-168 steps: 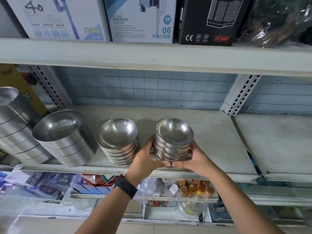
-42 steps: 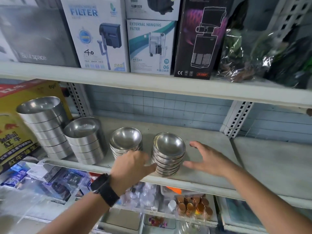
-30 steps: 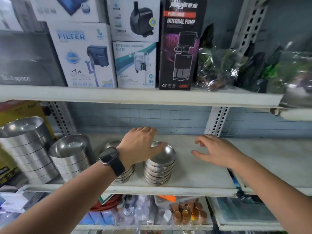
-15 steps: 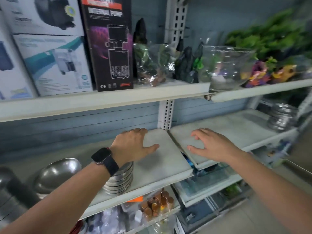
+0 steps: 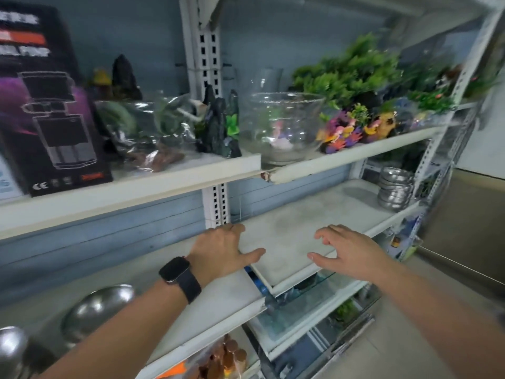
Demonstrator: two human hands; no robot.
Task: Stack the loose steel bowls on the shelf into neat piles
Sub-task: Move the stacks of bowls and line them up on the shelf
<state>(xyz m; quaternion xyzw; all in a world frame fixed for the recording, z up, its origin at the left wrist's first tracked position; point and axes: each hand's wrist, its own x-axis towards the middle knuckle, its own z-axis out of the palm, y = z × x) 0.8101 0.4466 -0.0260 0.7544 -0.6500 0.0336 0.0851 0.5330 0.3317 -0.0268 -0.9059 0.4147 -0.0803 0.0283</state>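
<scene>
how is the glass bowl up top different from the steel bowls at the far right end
The glass bowl is clear; the steel bowls are shiny opaque metal. The glass bowl stands alone on the upper shelf; the steel bowls sit nested in one pile on the shelf below. The glass bowl is deep; each steel bowl is shallow. Both are round and stand open side up.
</scene>
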